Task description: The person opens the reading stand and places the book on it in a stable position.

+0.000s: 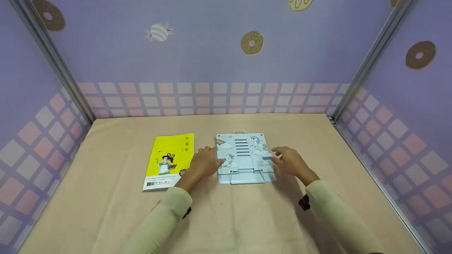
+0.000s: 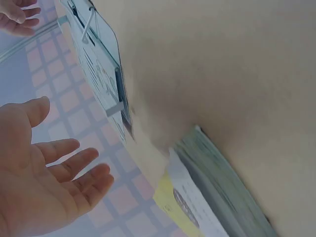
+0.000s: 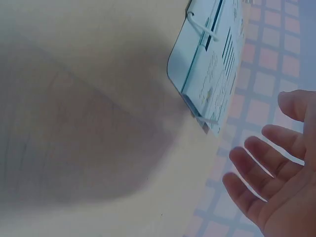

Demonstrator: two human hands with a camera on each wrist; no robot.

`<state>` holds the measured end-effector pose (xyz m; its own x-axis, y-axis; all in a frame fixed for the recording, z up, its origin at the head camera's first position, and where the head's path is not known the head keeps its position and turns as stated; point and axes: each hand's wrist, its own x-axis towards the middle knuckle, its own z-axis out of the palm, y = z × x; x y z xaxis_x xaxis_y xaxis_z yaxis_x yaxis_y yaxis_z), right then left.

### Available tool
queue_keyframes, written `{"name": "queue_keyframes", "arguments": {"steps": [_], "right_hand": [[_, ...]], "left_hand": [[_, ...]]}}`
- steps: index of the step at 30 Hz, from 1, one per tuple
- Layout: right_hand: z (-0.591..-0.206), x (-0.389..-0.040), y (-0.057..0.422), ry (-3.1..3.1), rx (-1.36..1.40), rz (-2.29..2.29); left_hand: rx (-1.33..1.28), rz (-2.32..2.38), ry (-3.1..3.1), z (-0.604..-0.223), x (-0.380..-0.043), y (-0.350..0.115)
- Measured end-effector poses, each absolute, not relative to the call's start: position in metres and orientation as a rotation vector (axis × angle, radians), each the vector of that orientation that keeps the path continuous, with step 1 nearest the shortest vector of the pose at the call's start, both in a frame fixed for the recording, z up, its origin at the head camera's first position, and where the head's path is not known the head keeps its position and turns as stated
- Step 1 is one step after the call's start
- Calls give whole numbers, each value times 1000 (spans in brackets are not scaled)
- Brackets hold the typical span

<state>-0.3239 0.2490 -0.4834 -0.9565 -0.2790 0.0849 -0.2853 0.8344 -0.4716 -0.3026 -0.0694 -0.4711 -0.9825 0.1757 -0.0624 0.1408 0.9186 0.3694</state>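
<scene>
A light blue folding book stand [image 1: 242, 162] with unicorn drawings, slots and wire prongs lies folded flat on the table. At its left edge is my left hand [image 1: 206, 161], fingers loosely spread; the left wrist view shows this hand [image 2: 59, 173] holding nothing. My right hand [image 1: 290, 160] is beside the stand's right edge, near a small tab sticking out there. Seen from the right wrist, the fingers of that hand [image 3: 276, 173] are relaxed and apart from the stand [image 3: 205, 69]. In the head view I cannot tell whether either hand touches the stand.
Left of the stand lies a yellow book [image 1: 169, 158] with a white lower band and a cartoon figure, partly behind my left forearm. A beige cloth [image 1: 226, 218] covers the table. Patterned purple walls [image 1: 212, 63] enclose the back and both sides.
</scene>
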Motion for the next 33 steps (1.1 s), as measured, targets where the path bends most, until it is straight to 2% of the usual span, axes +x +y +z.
{"name": "queue_keyframes", "arguments": {"steps": [10, 19, 33], "right_hand": [[-490, -323, 231, -3126, 380, 826], [-500, -322, 218, -3246, 276, 903], [-513, -319, 212, -3222, 315, 984]], "left_hand": [[208, 823, 2813, -481, -297, -45], [245, 751, 2783, -485, -300, -21], [261, 784, 2777, -495, -300, -12]]}}
